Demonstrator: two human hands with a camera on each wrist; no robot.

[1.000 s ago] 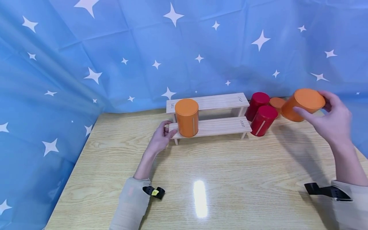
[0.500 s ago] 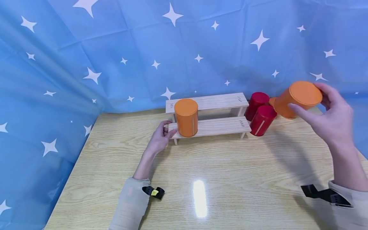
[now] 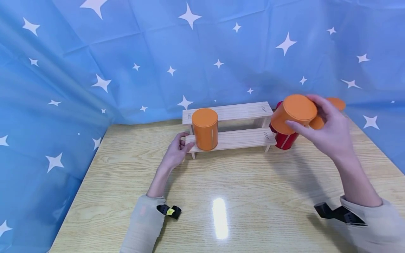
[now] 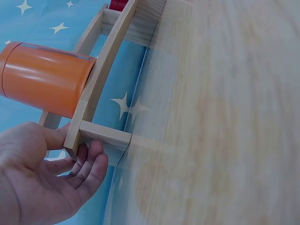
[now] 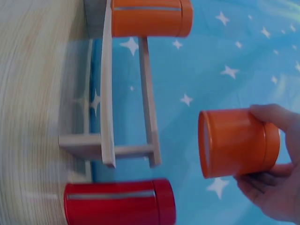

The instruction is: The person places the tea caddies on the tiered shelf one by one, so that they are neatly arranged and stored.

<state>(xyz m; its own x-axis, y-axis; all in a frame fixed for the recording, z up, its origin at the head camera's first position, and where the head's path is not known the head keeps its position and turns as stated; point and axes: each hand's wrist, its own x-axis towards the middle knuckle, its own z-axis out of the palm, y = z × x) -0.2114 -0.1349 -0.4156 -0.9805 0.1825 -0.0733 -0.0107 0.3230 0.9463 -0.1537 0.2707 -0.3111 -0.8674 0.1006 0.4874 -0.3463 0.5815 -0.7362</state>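
My left hand (image 3: pixel 175 153) grips the left end of a two-step wooden shelf (image 3: pixel 245 138). In the left wrist view the thumb is on top of the plank and the fingers curl beside and under it. An orange canister (image 3: pixel 205 130) stands upright on the lower step at the left, close to that hand. My right hand (image 3: pixel 332 133) holds another orange canister (image 3: pixel 294 114) by its lid end, tilted in the air. This canister partly covers the red canisters beside the shelf; a front red canister (image 3: pixel 285 141) shows below it.
Behind my right hand, parts of more orange canisters (image 3: pixel 336 103) show at the back right. A blue cloth with white stars (image 3: pixel 190 52) hangs behind the wooden table (image 3: pixel 221 196). A red canister (image 5: pixel 117 201) stands by the shelf's right end.
My right hand has carried the orange canister left, first rising slightly, to above the red canisters. Orange canisters behind it have come into view. The left hand and shelf have stayed put.
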